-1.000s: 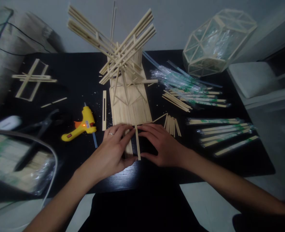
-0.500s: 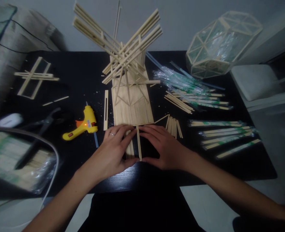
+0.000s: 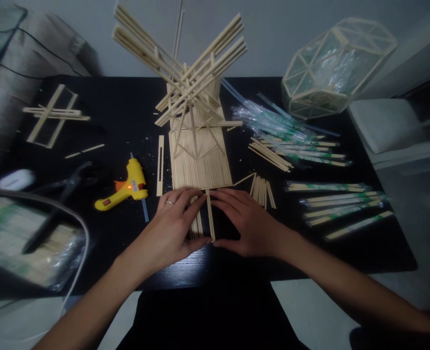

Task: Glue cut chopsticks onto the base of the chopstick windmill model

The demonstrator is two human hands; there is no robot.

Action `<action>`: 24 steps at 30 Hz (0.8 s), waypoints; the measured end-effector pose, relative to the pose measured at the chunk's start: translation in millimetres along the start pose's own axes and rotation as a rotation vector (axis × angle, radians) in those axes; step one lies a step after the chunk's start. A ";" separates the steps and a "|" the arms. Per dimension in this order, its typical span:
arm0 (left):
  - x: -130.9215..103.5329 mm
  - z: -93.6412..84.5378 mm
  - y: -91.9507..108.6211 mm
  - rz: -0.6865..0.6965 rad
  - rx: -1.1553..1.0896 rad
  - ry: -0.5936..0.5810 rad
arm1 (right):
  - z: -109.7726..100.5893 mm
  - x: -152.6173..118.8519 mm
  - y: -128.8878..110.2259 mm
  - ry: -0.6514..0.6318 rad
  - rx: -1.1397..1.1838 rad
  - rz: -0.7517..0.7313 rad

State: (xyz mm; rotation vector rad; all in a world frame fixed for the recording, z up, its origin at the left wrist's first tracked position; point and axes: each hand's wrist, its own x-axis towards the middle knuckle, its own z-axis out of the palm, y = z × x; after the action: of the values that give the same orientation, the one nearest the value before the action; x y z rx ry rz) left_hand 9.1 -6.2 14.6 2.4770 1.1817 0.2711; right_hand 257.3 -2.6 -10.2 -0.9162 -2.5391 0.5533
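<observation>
A narrow pair of wooden sticks lies between my two hands at the near side of a windmill-like stick model. My left hand, with a ring on one finger, pinches the sticks from the left, fingertips at the far end and thumb at the near end. From the right, my right hand grips them the same way. Several more sticks lie side by side, partly under my left hand. The model's crossed blades rise at the back.
A yellow glue gun lies left of my left hand, near pliers. Loose sticks and wrapped sticks are at the right. A stick frame lies far left; a faceted stick structure stands back right.
</observation>
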 end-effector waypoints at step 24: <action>0.3 0.8 -1.1 0.004 -0.043 0.013 | 5.9 -1.5 -2.4 -0.069 -0.001 0.094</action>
State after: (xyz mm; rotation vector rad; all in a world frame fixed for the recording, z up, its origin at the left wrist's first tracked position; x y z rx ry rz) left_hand 8.8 -5.6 13.4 2.4449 1.1641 0.3106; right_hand 254.3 -6.6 -14.4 -1.0378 -2.5676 0.6219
